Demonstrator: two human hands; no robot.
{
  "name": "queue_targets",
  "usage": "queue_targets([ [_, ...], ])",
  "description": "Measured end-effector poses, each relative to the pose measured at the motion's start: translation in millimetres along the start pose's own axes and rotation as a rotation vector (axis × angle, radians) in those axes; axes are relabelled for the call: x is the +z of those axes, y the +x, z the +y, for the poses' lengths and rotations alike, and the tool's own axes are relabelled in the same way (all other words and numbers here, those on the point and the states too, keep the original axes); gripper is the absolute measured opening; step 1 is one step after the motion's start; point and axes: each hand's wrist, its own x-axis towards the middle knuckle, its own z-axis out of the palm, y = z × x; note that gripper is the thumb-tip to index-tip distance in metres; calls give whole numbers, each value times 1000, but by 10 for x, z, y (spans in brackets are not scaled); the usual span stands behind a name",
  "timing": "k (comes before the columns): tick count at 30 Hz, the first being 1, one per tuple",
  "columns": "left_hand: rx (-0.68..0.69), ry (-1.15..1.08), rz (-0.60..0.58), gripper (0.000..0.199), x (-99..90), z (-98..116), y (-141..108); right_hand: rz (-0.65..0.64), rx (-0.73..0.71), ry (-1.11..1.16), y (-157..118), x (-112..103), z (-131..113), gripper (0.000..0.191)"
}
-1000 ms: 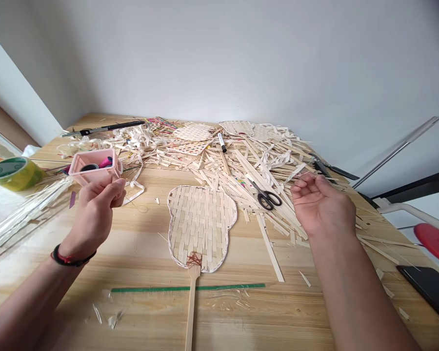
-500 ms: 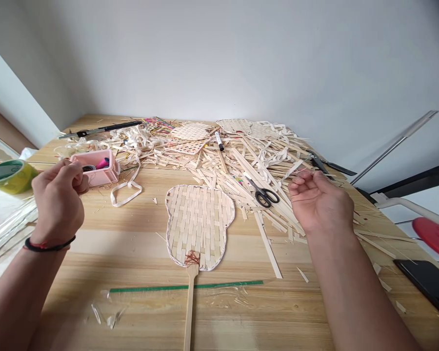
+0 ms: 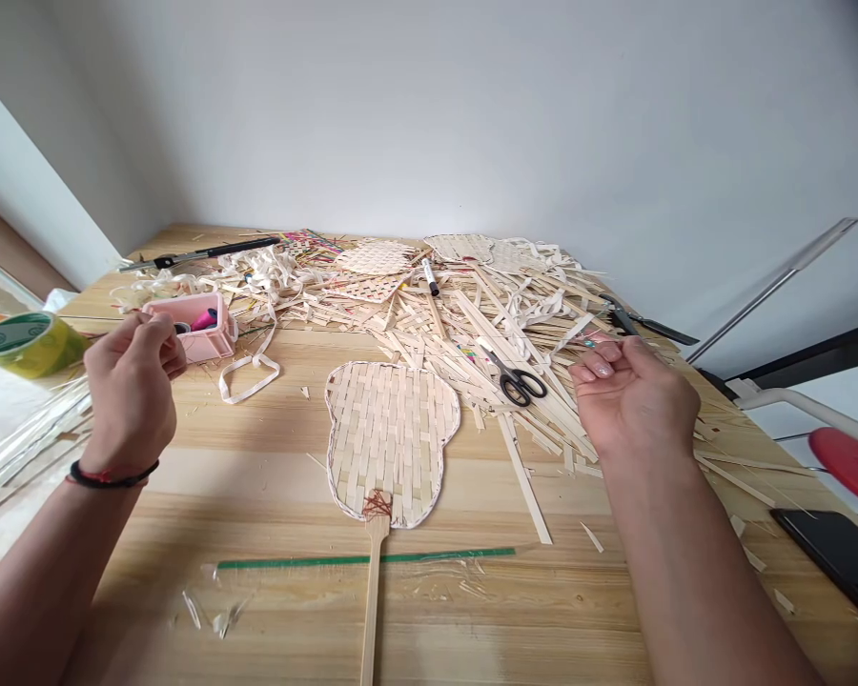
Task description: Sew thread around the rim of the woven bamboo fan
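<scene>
Head view: no writing legible; the green label on the yellow tape roll is too small to read. Left hand: fingertips pinched together just beside a pink plastic box; cannot tell whether they grip anything thin. Right hand: fingers loosely curled, hovering at the edge of a pile of bamboo strips, near black-handled scissors; nothing held can be made out. Woven bamboo fan lies flat on the wooden table, between both hands, touching neither; its handle is cut off by the frame's bottom edge.
</scene>
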Motion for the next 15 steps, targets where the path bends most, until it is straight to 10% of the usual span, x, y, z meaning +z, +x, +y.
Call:
queue_targets([
  [15, -69, 21, 67, 38, -32, -23, 65, 34, -170, -63, -31, 15, 48, 39],
])
